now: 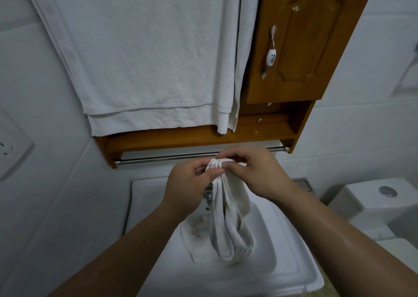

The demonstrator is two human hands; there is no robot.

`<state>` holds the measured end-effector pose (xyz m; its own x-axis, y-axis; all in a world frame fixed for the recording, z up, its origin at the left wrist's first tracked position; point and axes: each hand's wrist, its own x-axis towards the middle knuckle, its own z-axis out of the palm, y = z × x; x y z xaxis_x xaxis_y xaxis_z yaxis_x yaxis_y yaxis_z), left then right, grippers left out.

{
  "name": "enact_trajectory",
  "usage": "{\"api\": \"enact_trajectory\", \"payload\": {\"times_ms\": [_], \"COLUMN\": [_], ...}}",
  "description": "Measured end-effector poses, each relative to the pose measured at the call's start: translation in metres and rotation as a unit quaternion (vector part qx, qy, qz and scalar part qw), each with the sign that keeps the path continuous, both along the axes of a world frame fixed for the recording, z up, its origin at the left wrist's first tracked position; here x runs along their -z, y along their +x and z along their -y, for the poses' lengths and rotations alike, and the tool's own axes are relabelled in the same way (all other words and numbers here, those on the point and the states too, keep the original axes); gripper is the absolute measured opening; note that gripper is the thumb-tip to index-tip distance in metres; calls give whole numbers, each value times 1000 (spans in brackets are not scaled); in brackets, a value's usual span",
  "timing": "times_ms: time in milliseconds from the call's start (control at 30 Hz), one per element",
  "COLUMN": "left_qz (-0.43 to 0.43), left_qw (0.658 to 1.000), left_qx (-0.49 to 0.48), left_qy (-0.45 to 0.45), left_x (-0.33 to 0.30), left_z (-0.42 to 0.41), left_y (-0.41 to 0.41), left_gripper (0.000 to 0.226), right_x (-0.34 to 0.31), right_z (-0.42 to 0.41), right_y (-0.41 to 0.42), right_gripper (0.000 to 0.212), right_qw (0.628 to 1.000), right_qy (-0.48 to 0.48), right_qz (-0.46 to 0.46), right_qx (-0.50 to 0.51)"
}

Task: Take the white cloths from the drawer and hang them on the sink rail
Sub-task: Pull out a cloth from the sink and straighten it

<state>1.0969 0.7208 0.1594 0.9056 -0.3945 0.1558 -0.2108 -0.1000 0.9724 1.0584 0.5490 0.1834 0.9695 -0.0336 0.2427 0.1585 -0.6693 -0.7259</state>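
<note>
A bunched white cloth point(230, 224) hangs over the white sink point(294, 262), its lower folds sagging into the basin. My left hand point(190, 185) pinches the cloth's gathered top edge from the left. My right hand point(253, 170) pinches the same top edge from the right, fingertips meeting the left hand's. Both hands are just in front of and slightly below the metal rail point(162, 158) under the wooden cabinet. The rail is bare along its visible left part; my right hand hides part of it.
A large white towel point(147, 59) hangs above, covering the cabinet's left side. The wooden cabinet door point(305, 43) with a ceramic handle is at upper right. A toilet tank point(373, 197) stands right of the sink. A wall socket point(11, 147) is at left. The tap point(208, 198) is behind the cloth.
</note>
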Motion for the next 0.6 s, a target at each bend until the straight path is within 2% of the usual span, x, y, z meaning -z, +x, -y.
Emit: {"api": "enact_trajectory", "payload": {"times_ms": [233, 333, 400, 500, 600], "left_qz": [83, 112, 125, 132, 69], "left_qw": [992, 985, 981, 979, 993], "left_qx": [-10, -38, -35, -6, -4], "left_qy": [99, 125, 147, 158, 100], "left_x": [-3, -6, -9, -17, -23], "left_z": [-1, -1, -2, -3, -3], "left_y": [9, 13, 16, 19, 23], "left_gripper": [21, 22, 28, 29, 19], "right_x": [5, 8, 8, 8, 7], "right_z": [-2, -2, -1, -1, 1], "right_y": [5, 8, 9, 12, 16], "right_gripper": [10, 5, 7, 12, 15], "right_qw": [999, 998, 999, 992, 981], "right_qy": [-37, -17, 18, 121, 192], "right_qz": [0, 15, 10, -12, -36], "right_qx": [33, 51, 48, 19, -16]}}
